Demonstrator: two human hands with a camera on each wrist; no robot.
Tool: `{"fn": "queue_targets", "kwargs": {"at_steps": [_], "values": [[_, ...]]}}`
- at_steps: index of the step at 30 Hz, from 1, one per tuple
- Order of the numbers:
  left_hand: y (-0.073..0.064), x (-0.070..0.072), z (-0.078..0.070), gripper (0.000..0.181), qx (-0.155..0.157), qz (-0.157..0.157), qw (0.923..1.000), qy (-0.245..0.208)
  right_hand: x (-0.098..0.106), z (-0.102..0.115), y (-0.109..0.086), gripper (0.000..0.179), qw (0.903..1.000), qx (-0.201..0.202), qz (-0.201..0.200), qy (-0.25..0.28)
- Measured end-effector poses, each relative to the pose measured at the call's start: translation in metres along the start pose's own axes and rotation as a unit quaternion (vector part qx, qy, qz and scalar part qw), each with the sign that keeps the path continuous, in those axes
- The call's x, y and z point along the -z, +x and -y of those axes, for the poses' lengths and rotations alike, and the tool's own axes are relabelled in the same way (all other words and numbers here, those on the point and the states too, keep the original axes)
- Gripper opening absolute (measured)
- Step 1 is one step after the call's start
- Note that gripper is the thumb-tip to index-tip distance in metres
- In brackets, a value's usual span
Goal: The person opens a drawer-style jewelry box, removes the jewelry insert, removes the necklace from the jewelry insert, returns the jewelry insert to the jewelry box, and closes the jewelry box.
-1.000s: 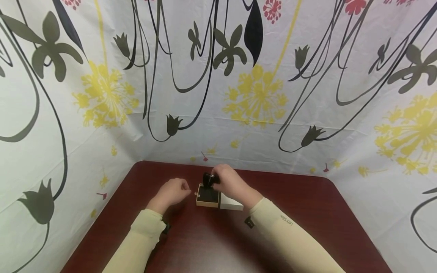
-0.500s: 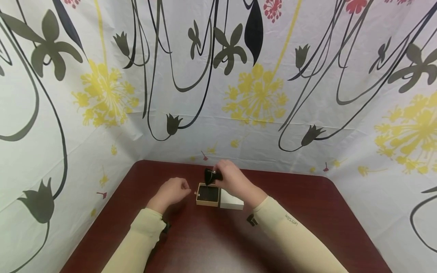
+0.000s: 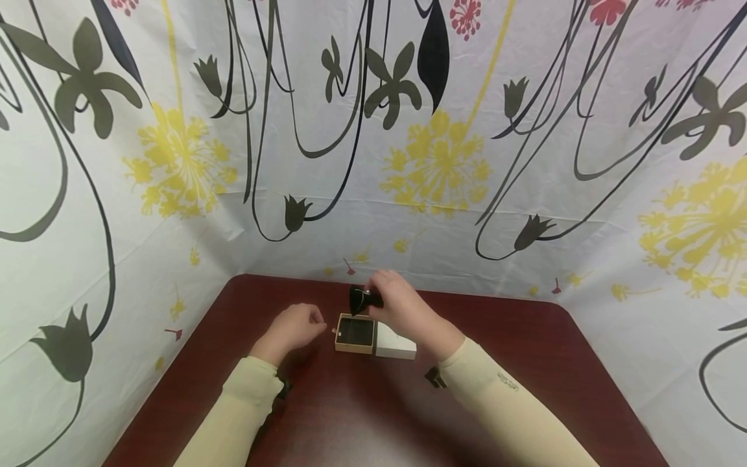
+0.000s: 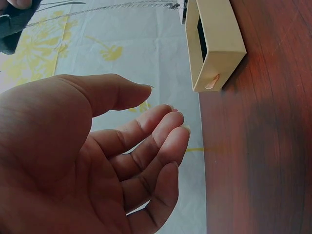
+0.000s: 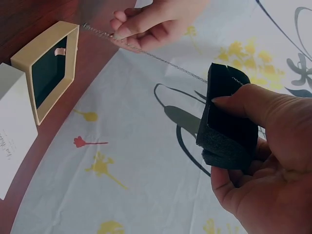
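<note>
My right hand [image 3: 403, 311] pinches a bent black jewellery pad [image 5: 226, 131], soft-looking, between thumb and fingers above a small drawer box. From the pad a thin silver chain [image 5: 170, 63] hangs down, its loose end close to the box. The tan-rimmed box [image 3: 355, 349] has a dark inside and a small ribbon pull [image 4: 213, 82] on its end. My left hand [image 3: 294, 327] stays just left of the box, fingers loosely curled with nothing in them, as the left wrist view shows. In the right wrist view the chain overlaps the left fingertips.
A white box sleeve [image 3: 397, 344] lies against the right side of the drawer box. Both are on a dark red wooden table [image 3: 350, 415]. A white flower-printed cloth [image 3: 350, 181] stands behind and at both sides of the table.
My right hand has risen and shifted slightly right, lifting the black pad and chain clear of the box. My left hand has kept its place.
</note>
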State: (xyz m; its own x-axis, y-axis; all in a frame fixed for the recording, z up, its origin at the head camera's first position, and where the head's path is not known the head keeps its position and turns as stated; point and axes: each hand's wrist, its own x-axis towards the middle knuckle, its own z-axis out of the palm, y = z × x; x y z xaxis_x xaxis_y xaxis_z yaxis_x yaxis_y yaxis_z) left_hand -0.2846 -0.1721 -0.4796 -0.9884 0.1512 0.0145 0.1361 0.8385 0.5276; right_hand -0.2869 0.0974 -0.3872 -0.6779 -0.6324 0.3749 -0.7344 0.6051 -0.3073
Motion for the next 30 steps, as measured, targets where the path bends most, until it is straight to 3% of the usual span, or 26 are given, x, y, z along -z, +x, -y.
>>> {"fn": "queue_targets", "kwargs": {"at_steps": [11, 17, 24, 27, 30], "values": [[0.0, 0.002, 0.0, 0.012, -0.007, -0.003, 1.0, -0.004, 0.005, 0.01, -0.006, 0.033, 0.9999, 0.001, 0.009, 0.012], [0.0, 0.003, -0.005, 0.011, -0.021, -0.025, 0.9991, -0.028, 0.005, 0.014, -0.01, 0.032, 0.9999, -0.004, 0.012, 0.011], [-0.001, 0.01, -0.018, 0.007, -0.045, -0.103, 0.9912, -0.069, 0.004, 0.014, -0.013, 0.031, 0.9995, -0.019, 0.022, 0.014], [-0.003, 0.014, -0.027, 0.009, -0.061, -0.152, 0.9819, -0.096, 0.003, 0.014, -0.014, 0.032, 0.9994, -0.019, 0.027, 0.014], [-0.007, 0.018, -0.039, 0.009, -0.099, -0.195, 0.9677, -0.125, 0.001, 0.012, -0.015, 0.032, 0.9996, -0.012, 0.023, 0.009]]}}
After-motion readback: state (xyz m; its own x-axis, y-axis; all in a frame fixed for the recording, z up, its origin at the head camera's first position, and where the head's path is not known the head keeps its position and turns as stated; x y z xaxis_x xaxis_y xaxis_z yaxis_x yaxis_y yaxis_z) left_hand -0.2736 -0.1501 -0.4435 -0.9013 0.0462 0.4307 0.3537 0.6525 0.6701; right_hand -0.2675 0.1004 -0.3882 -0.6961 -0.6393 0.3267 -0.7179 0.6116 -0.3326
